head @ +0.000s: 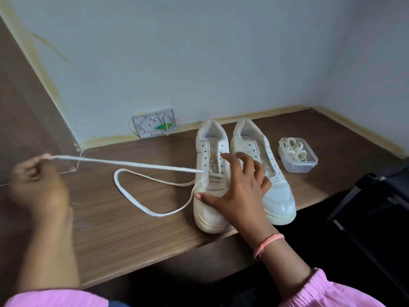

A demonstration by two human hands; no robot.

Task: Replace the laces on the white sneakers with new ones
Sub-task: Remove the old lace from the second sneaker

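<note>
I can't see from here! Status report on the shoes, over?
Left hand pinching lace, pulling it taut. Right hand pressing down left sneaker. Right sneaker laceless. Nothing in the way.

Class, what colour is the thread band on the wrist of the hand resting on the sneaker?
Pinkish orange: the thread band circles the right wrist, clearest in the head view.

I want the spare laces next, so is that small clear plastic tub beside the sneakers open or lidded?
Open: the small clear plastic tub shows no lid, and the coiled white laces rise above its rim.
</note>
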